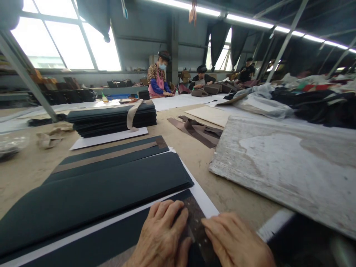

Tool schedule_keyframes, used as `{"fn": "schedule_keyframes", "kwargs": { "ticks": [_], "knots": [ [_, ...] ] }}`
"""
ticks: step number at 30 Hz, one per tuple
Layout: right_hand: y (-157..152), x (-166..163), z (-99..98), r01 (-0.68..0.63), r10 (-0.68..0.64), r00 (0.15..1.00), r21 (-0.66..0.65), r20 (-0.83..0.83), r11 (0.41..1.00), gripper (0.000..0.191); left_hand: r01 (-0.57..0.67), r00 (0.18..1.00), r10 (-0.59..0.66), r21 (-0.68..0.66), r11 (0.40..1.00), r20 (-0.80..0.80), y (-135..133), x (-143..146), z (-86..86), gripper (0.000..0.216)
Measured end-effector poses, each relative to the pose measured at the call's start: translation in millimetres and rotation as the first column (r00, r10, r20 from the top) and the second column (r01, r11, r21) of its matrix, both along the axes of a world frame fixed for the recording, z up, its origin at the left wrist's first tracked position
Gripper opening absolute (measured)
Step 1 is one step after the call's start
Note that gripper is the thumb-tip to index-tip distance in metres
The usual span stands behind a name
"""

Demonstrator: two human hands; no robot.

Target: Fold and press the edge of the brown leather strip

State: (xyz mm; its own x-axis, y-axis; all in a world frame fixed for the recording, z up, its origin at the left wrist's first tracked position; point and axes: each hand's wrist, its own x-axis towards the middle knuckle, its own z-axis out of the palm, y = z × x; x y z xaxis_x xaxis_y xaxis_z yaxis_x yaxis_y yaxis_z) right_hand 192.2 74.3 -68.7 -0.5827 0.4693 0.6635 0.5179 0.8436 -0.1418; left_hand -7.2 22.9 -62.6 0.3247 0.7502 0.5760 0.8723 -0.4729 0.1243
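The person is pressing both hands flat onto a dark strip (194, 222) lying at the near edge of the surface (200, 155), on a white sheet (204, 202). The left hand (161, 237) is resting open, fingers spread on the strip's left part; the right hand (236, 243) is lying open just beside it, gripping nothing. A pile of dark sheets (91, 193) is sitting just behind. This looks like smoothing the strip down; continuing calls for even pressure along its length.

A bundled stack (111, 118) and a pale board (286, 163) are lying farther off, with other people working at the far end.
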Motion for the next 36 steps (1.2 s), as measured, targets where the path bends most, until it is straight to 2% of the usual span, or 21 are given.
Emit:
{"fn": "schedule_keyframes", "kwargs": {
  "ticks": [2,5,7,10,12,16,18,20,23,27,31,36],
  "knots": [
    [10.8,-13.2,5.0,-0.034,0.029,0.999,-0.124,-0.042,0.992,0.021,0.049,0.999,-0.049,0.012,0.999,-0.011,2.8,0.5,2.5,0.035],
    [29.9,-29.2,14.6,-0.035,0.034,0.999,-0.212,-0.009,0.977,0.014,0.091,0.996,-0.091,0.012,0.996,-0.007,6.6,1.8,2.1,0.033],
    [41.5,-35.9,19.6,-0.03,0.04,0.999,-0.271,0.031,0.962,0.013,0.109,0.994,-0.109,0.011,0.994,-0.004,9.4,3.6,-2.8,0.032],
    [51.1,-40.9,21.5,-0.015,0.045,0.996,-0.338,0.079,0.941,0.018,0.1,0.994,-0.103,0.096,0.99,0.028,13.4,7.0,-13.8,0.03],
    [51.8,-42.3,18.6,-0.004,0.04,0.995,-0.356,0.093,0.935,0.018,0.08,0.995,-0.088,0.16,0.984,0.047,14.6,8.4,-18.3,0.03],
    [49.4,-44.3,8.2,0.017,0.012,0.996,-0.328,0.085,0.945,0.015,0.051,0.998,-0.05,0.07,0.996,-0.026,13.3,8.0,-14.9,0.029],
    [50.6,-44.4,5.2,0.016,0.01,0.997,-0.319,0.077,0.948,0.018,0.045,0.999,-0.043,0.12,0.992,-0.015,13.3,7.8,-12.9,0.029],
    [53.6,-42.9,6.0,-0.005,0.034,0.996,-0.349,0.077,0.937,0.017,0.025,0.999,-0.029,0.169,0.985,0.022,14.2,8.4,-14.0,0.029],
    [57.5,-39.4,11.8,-0.042,0.086,0.993,-0.429,0.085,0.902,0.01,-0.002,0.999,-0.004,0.155,0.988,0.044,15.6,9.8,-19.8,0.027],
    [58.3,-40.4,15.2,-0.025,0.074,0.993,-0.453,0.091,0.891,0.01,0.007,0.997,-0.023,0.216,0.976,0.074,14.2,9.5,-23.7,0.028],
    [58.9,-43.6,12.8,-0.022,0.071,0.993,-0.445,0.093,0.895,0.014,0.005,0.998,-0.012,0.119,0.993,0.058,10.5,8.5,-16.2,0.025],
    [60.9,-39.6,23.0,-0.028,0.105,0.988,-0.547,0.111,0.836,0.01,0.013,0.998,-0.016,0.042,0.999,0.067,7.9,9.4,-9.6,0.025]
  ]
}}
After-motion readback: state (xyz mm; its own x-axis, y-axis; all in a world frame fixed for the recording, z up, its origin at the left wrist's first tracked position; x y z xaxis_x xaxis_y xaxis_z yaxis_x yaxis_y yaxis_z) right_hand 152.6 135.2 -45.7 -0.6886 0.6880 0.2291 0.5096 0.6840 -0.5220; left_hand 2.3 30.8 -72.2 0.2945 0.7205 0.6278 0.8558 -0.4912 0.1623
